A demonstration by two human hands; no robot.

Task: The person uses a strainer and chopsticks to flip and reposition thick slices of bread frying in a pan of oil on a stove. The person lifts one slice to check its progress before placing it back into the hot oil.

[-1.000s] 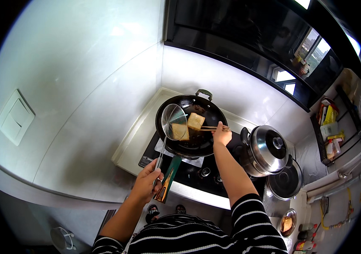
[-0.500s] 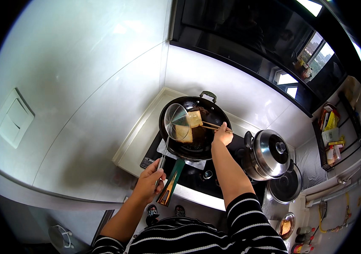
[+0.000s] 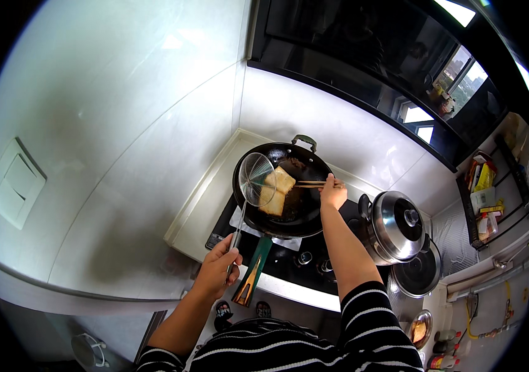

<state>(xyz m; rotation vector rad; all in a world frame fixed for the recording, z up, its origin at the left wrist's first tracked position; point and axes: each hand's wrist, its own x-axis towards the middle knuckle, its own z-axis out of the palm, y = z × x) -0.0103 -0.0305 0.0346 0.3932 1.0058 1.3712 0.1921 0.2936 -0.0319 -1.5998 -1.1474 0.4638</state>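
Note:
My left hand is closed around the handle of a wire skimmer, whose mesh bowl hovers over the left part of a black wok. In my right hand is a pair of chopsticks, their tips against a golden slice of what looks like bread. A second golden slice lies just below it, the two edges touching or overlapping. The skimmer's mesh partly covers both slices. Dark liquid shows in the wok beside them. The wok's green and brown handle points toward me.
A lidded steel pot stands right of the wok on the black stove, with a dark round lid or pan beside it. Farther right are a plate of browned food, bottles and a wall rack. A black range hood overhangs the back.
My right hand has shifted slightly right and up with the chopsticks. The upper slice now sits lower and turned, closer against the other one. The skimmer has barely moved.

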